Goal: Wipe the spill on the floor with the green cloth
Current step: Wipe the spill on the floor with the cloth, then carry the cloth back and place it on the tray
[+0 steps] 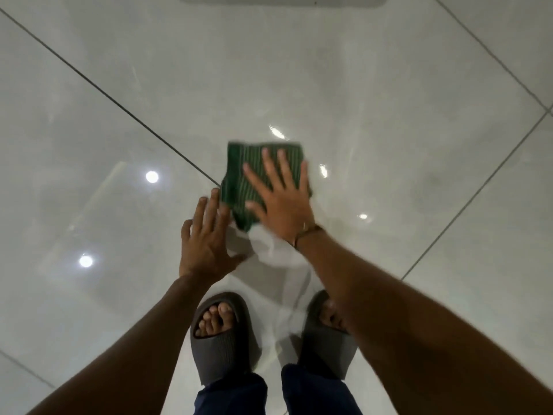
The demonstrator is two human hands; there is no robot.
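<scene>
Right hand [281, 202] flat on green cloth [257, 175]

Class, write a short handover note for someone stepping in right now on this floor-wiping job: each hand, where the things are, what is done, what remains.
Right hand: flat, fingers spread, pressing the green cloth to the tiled floor.
Left hand: open, holds nothing, at the cloth's near left edge.
Cloth: folded, just ahead of the slippers.
Done: cloth is down on the floor, under the palm.
Left: wet glints show beyond and right of the cloth; wipe there. A pale patch near the right wrist is too blurred to identify.
</scene>
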